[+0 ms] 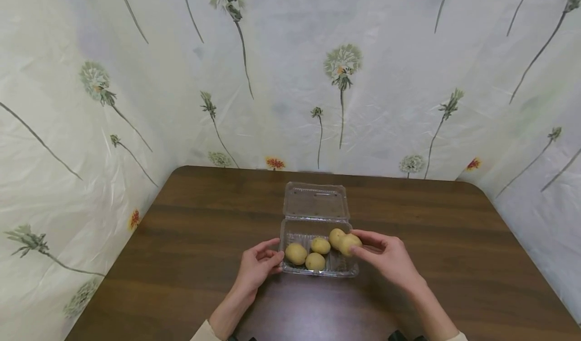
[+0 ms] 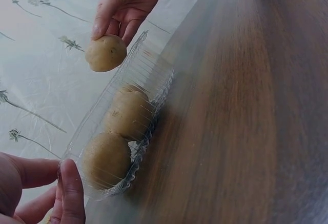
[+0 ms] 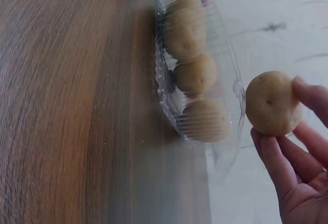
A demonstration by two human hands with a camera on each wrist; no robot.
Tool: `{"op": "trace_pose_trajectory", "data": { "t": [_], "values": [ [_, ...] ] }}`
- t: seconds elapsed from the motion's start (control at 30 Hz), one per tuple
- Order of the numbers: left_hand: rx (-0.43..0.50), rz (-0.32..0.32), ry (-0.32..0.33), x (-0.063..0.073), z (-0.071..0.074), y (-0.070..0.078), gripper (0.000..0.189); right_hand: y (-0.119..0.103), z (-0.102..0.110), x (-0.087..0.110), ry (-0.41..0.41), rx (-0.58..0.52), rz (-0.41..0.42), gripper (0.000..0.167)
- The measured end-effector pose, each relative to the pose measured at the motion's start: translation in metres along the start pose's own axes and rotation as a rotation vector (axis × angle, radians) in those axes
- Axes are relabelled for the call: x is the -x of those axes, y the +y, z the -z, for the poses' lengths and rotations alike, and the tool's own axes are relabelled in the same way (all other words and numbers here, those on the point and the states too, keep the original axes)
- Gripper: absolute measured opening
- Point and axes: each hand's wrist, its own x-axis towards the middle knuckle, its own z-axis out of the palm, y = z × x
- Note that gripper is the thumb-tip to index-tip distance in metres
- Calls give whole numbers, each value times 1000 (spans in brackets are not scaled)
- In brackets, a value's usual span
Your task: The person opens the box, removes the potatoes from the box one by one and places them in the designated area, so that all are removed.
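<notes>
A clear plastic clamshell container (image 1: 333,267) sits on the table with its lid (image 1: 315,202) folded back, away from the person. Inside lie several potatoes, among them a larger one (image 1: 296,254) at the left and another (image 1: 336,237) toward the right. My left hand (image 1: 258,266) pinches the container's left rim between thumb and fingers, as the left wrist view shows. My right hand (image 1: 394,259) holds a potato (image 3: 273,103) by its fingertips and thumb. That potato is above the container's right side, higher than the rim, and partly covers the one behind it in the head view.
The dark wooden table (image 1: 204,230) has rounded far corners. A pale sheet (image 1: 281,78) printed with dandelions hangs behind the table and along both sides. Bare tabletop shows around the container.
</notes>
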Motion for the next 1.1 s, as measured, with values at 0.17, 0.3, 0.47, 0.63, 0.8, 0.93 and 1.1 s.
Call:
{"op": "trace_pose_trajectory", "data": {
  "t": [0.17,0.3,0.47,0.63,0.8,0.93,1.1],
  "values": [
    [2,0,-1,0,0,-1,45,2,5,1,23,7,-24,42],
    [5,0,-2,0,0,-1,45,3,9,2,35,6,-38,45],
    [11,3,-2,0,0,0,46,4,12,3,46,15,-47,47],
    [11,6,-5,0,1,-1,46,7,15,4,59,28,-47,47],
    [5,6,-9,0,2,-1,46,9,18,4,71,49,-38,46],
    [5,6,-7,0,1,-1,45,9,21,4,82,76,-36,45],
    [-2,14,0,-1,2,-3,43,10,24,5,97,83,-29,45]
  ]
}}
